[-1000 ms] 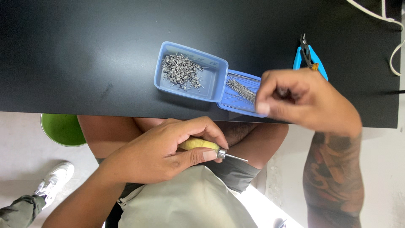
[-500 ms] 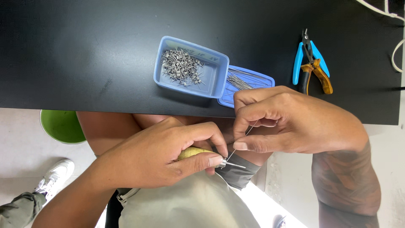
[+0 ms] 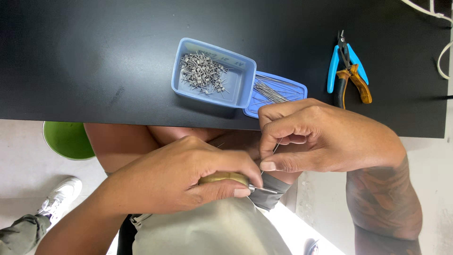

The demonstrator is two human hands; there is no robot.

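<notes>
head view: a second ago the right hand (image 3: 325,139) was up at the blue tray (image 3: 214,73), over its flat lid (image 3: 283,92) of straight wires; now it has come down off the black table (image 3: 94,56) to meet the left hand, below the tray and over the lap. it has brought one thin wire (image 3: 272,152) along, so the picking is done and the wire now sits at the tool's tip. the right hand is nearly closed, thumb and forefinger pinching the wire. the left hand (image 3: 188,177) is curled tight around a brass-coloured tool handle (image 3: 224,178) (its fine metal tip pokes out rightward). coiled bits fill the tray; blue and orange pliers (image 3: 347,71) lie well right of it.
</notes>
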